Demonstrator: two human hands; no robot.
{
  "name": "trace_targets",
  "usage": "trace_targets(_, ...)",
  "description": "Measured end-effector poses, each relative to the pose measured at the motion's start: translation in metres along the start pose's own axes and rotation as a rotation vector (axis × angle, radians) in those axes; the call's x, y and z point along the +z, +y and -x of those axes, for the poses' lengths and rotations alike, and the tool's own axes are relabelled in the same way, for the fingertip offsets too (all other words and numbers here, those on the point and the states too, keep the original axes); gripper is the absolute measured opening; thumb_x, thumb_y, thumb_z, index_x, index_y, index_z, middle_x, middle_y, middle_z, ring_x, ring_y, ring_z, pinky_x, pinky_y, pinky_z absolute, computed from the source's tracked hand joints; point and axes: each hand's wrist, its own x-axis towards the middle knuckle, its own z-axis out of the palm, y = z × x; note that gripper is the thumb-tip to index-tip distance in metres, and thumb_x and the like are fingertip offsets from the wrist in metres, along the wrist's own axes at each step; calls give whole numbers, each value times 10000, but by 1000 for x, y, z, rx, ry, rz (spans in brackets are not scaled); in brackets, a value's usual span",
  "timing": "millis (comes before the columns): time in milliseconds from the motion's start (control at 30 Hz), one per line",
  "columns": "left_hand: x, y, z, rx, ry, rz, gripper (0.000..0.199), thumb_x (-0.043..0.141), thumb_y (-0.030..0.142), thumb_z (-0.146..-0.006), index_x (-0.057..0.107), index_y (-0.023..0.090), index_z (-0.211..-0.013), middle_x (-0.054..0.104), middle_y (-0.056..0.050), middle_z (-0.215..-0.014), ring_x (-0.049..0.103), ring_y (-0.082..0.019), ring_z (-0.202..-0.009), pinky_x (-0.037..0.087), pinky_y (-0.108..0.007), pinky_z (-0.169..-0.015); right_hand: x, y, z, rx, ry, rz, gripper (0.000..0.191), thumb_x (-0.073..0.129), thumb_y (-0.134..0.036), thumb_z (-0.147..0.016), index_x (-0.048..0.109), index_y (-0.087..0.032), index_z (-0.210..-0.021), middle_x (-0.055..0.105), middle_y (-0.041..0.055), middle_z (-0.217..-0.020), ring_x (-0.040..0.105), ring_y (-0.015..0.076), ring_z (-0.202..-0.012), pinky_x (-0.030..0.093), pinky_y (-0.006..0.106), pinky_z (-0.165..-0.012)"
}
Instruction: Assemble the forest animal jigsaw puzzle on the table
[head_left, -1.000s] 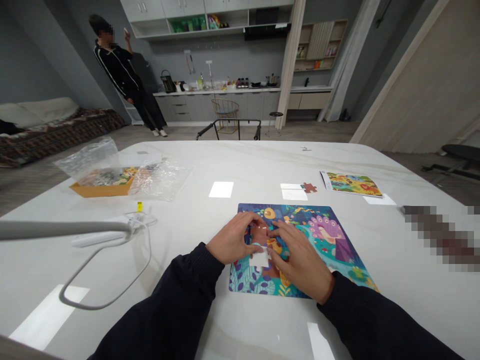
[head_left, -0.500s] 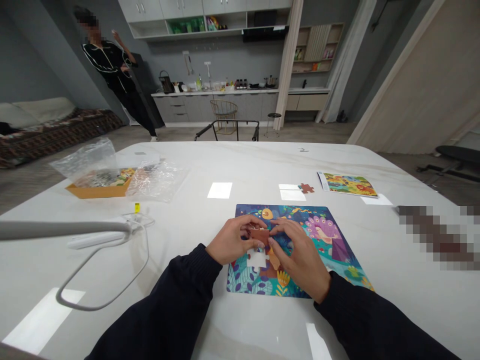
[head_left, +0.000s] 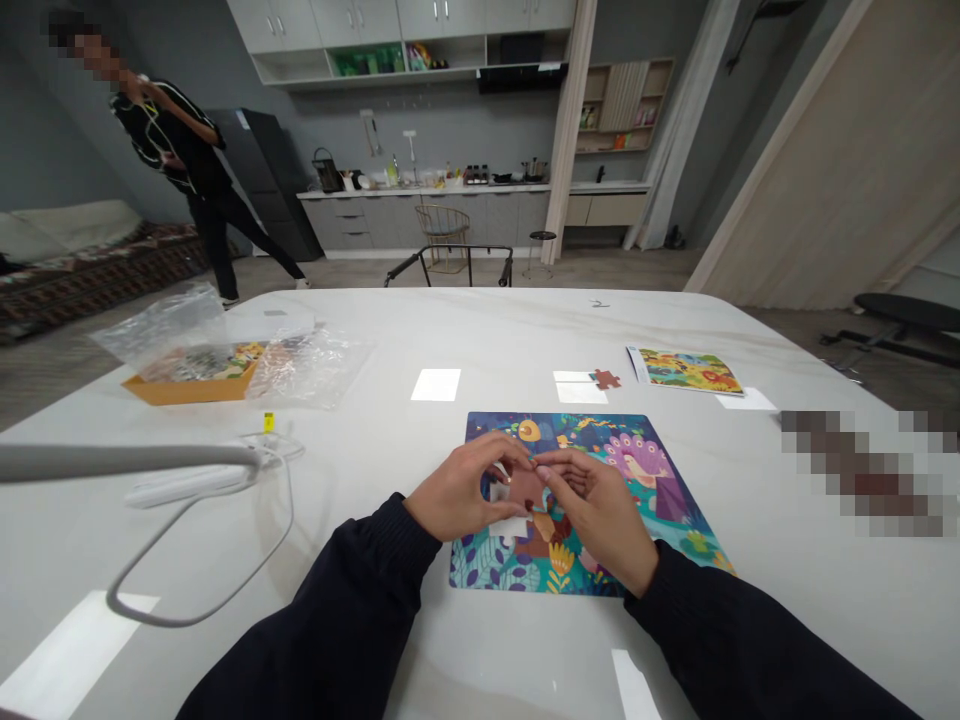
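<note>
Left hand (head_left: 456, 488): gripping the brown jigsaw piece (head_left: 526, 484);
Right hand (head_left: 600, 510): fingertips pinched at its upper right corner;
Brown jigsaw piece: over the animal puzzle's (head_left: 660, 498) left part, by a white gap (head_left: 511, 527);
Loose jigsaw piece (head_left: 607, 380): on the table (head_left: 375, 480), near the booklet (head_left: 686, 371).

Our left hand (head_left: 463, 487) and right hand (head_left: 598, 515) hold a brown puzzle piece (head_left: 525, 488) between them, over the colourful puzzle (head_left: 637, 510) on our white table (head_left: 360, 570). Beyond the puzzle we see a loose brown piece (head_left: 607, 380) near the picture booklet (head_left: 690, 370); to the left sits an orange box (head_left: 193, 388).
</note>
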Motion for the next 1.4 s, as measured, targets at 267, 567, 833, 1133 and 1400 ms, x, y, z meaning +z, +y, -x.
trace_targets(267,-14,-8,1,-57,30,-380,441,914,263,-696,697,218,-1078,741,-55,-1048,639,-256,-1023,537,-397,-917,-5,3,3,-234,45,439,216,638,-311,-928,675,-229,-1124,729,87,-1115,675,272,-1030,543,449,-911)
trace_targets(567,-16,-7,-1,-102,-99,-436,189,872,256,-764,809,245,-943,789,-21,-1087,609,-249,-1057,533,-401,-957,-5,10,5,-271,-23,581,276,622,-256,-932,614,-226,-1205,684,96,-1182,617,286,-1161,501,456,-1007)
trace_targets(833,-16,-10,3,-90,-60,-413,389,887,257,-738,743,246,-1099,700,-57,-1103,604,-255,-1076,517,-404,-970,-5,9,6,-246,-53,589,275,596,-263,-952,591,-212,-1222,661,101,-1179,596,282,-1171,485,462,-1017)
trace_targets(1133,-12,-12,5,-178,-4,-348,584,899,206,-686,588,235,-1179,665,-42,-1099,625,-254,-1052,522,-392,-931,-4,8,6,-253,-46,571,271,602,-241,-938,605,-205,-1206,670,100,-1164,606,281,-1153,487,464,-1007)
trace_targets(1400,-7,1,1,-3,13,-228,503,802,112,-748,553,224,-1170,654,-44,-1158,623,-215,-1069,518,-341,-925,-4,1,4,-203,0,451,221,586,-305,-969,648,-221,-1163,729,58,-1052,659,232,-975,505,380,-879)
